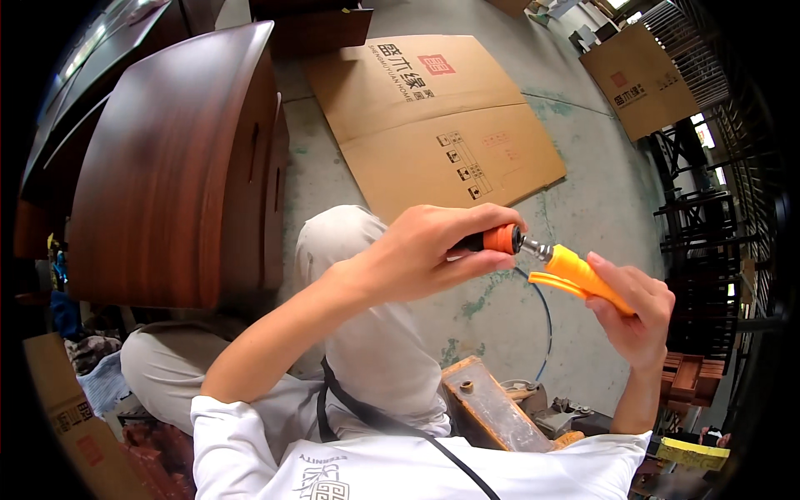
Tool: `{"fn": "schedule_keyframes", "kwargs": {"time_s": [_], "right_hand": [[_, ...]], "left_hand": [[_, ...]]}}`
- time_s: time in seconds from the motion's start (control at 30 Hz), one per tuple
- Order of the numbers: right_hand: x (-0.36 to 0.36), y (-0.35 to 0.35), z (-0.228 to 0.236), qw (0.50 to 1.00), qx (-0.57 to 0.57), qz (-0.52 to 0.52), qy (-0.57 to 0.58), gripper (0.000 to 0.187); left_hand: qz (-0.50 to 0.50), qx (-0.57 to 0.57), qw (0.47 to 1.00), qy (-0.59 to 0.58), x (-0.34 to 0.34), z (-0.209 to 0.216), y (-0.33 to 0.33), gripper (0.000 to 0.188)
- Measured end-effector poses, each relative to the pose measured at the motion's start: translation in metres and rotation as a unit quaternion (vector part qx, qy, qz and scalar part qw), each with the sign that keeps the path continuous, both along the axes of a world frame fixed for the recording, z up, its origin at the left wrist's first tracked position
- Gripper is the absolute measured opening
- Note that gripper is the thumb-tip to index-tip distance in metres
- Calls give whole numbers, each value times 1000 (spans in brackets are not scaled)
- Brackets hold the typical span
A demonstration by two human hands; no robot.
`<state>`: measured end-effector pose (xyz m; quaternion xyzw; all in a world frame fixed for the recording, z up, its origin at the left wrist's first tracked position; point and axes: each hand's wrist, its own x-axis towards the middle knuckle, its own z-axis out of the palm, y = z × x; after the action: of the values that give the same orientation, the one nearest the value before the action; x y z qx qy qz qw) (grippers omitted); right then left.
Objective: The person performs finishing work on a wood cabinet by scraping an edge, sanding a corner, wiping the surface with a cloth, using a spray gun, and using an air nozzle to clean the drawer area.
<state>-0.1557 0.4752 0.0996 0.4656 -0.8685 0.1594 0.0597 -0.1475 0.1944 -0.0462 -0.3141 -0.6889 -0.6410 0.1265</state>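
Flattened cardboard, wooden cabinet

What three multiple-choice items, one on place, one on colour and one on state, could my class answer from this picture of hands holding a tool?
1. Where does the flattened cardboard sheet lie?
A on the concrete floor
B on the wooden cabinet
C across the knees

2. What colour is the tool's handle?
A blue
B orange
C green

3. How is the left hand set?
A open and flat
B closed around the tool's black and orange end
C resting on the floor

A: it lies flat on the grey floor.
B: the right hand grips orange plastic.
B: its fingers wrap that end.
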Motion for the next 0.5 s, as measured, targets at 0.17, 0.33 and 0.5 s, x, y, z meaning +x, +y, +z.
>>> {"fn": "schedule_keyframes", "kwargs": {"time_s": [0.17, 0.33, 0.5], "right_hand": [[21, -23, 24, 985, 129, 106, 48, 50], [59, -35, 31, 980, 168, 91, 53, 48], [33, -38, 27, 964, 196, 154, 96, 41]], "left_hand": [[-32, -103, 990, 94, 27, 0, -14, 35], [-21, -134, 976, 173, 53, 8, -22, 30], [-17, -85, 988, 129, 60, -2, -11, 30]]}}
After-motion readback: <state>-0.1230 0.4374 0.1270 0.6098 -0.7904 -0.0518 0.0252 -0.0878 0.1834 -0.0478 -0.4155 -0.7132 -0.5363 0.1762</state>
